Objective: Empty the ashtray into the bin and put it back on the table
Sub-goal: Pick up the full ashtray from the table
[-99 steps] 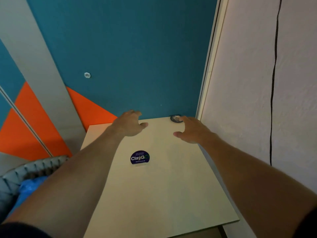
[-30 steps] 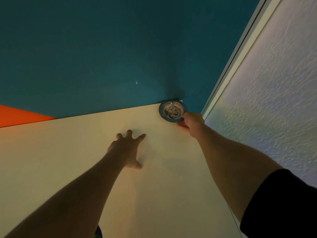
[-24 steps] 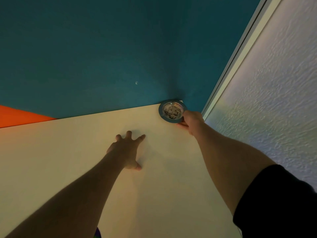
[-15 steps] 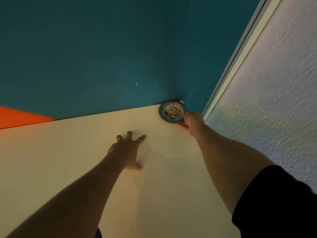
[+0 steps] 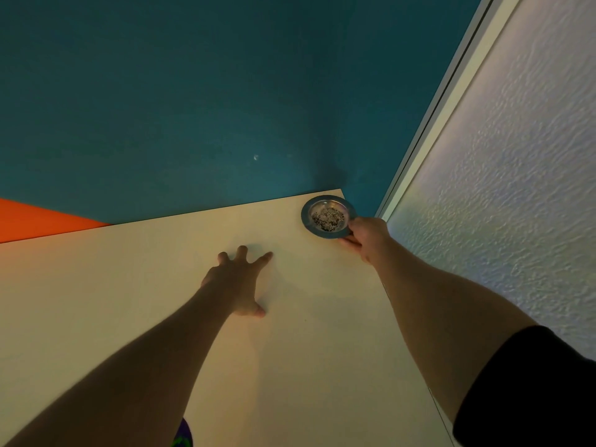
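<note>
A small round metal ashtray holding grey ash and speckled bits sits in the far right corner of the cream table. My right hand grips its near right rim, thumb on top and fingers under the edge. My left hand lies flat on the tabletop with fingers spread, well to the left of the ashtray. No bin is in view.
A teal wall with an orange patch stands right behind the table. A white textured wall runs close along the table's right edge. A round sticker peeks out beside my left forearm at the bottom.
Over the last second my right hand has stayed closed on the ashtray's rim and the left hand stays flat. Earlier, both hands hovered over the table before I leaned in closer.
</note>
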